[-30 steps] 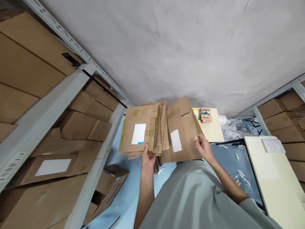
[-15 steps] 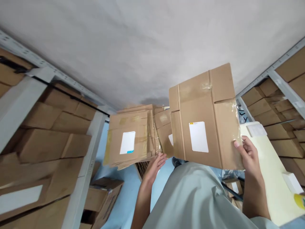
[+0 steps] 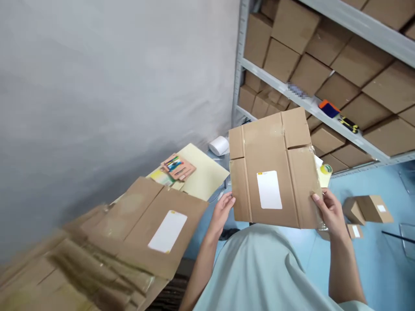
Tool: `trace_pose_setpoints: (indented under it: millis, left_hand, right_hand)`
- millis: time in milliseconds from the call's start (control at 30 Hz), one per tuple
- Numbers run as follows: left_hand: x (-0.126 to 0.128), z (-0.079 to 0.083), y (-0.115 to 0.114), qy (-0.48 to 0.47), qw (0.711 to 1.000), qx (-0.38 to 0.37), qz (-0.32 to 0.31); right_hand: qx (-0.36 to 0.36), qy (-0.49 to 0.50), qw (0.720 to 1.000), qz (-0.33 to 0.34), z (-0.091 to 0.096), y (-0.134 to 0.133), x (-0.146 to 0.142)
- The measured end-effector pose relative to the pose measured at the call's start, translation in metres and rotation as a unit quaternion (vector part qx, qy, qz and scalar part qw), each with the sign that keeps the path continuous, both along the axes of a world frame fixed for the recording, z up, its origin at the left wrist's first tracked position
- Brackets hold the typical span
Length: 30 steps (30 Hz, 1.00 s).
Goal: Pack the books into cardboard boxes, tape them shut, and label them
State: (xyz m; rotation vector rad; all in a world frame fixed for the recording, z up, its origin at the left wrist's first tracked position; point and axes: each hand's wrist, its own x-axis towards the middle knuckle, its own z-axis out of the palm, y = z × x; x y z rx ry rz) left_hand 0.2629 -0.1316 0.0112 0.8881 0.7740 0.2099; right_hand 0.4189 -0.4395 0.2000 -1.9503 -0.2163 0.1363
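Observation:
A flattened cardboard box (image 3: 266, 151) with a white label (image 3: 269, 190) on its face is held up in front of my body. My right hand (image 3: 332, 214) grips its right edge, thumb on the front and the other fingers behind. At the lower left edge, my left hand (image 3: 221, 211) has its fingers closed against the cardboard; how firmly it grips, I cannot tell. Clear tape hangs loose along the right side. To the left lies a stack of flattened boxes (image 3: 136, 216), the top one also bearing a white label.
A cream-coloured tabletop (image 3: 207, 172) carries pinkish packs (image 3: 180, 167); a white roll (image 3: 218, 146) is behind it. Shelving (image 3: 269, 77) full of cartons stands on the right. Yellow tape (image 3: 326, 169) sits behind the held box. Small cartons (image 3: 372, 208) are on the blue floor.
My view has turned to the right. My left hand has moved from beside the stacked cardboard to the left edge of the flattened box, which stays in my right hand.

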Motion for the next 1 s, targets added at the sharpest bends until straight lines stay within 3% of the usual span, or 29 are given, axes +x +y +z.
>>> trace_pose_setpoints:
  millis: [133,233,500,600,767,900,1000]
  left_hand:
    - [0.084,0.005,-0.029,0.002,0.998,0.026,-0.055]
    - [0.144,0.001,-0.053,0.018,0.996,0.046,-0.072]
    - [0.285,-0.028,-0.119,0.076,0.979,0.134,-0.136]
    - [0.324,-0.034,-0.138,0.095,0.968,0.143,-0.181]
    - [0.375,-0.034,-0.148,0.119,0.949,0.165,-0.241]
    - [0.422,-0.026,-0.132,0.083,0.94,0.184,-0.275]
    - [0.466,-0.017,-0.108,0.048,0.946,0.193,-0.256]
  right_hand:
    - [0.013,0.019,0.997,-0.079,-0.026,-0.059,0.037]
    - [0.031,0.045,0.993,-0.108,-0.046,-0.09,0.081]
    - [0.079,0.077,0.988,-0.112,-0.086,-0.138,0.203]
    - [0.066,0.084,0.988,-0.109,-0.094,-0.141,0.228]
    - [-0.042,0.053,0.993,-0.098,-0.094,-0.12,0.257]
    - [-0.14,-0.001,0.989,-0.052,-0.089,-0.102,0.279]
    - [-0.22,-0.044,0.974,-0.016,-0.088,-0.1,0.293]
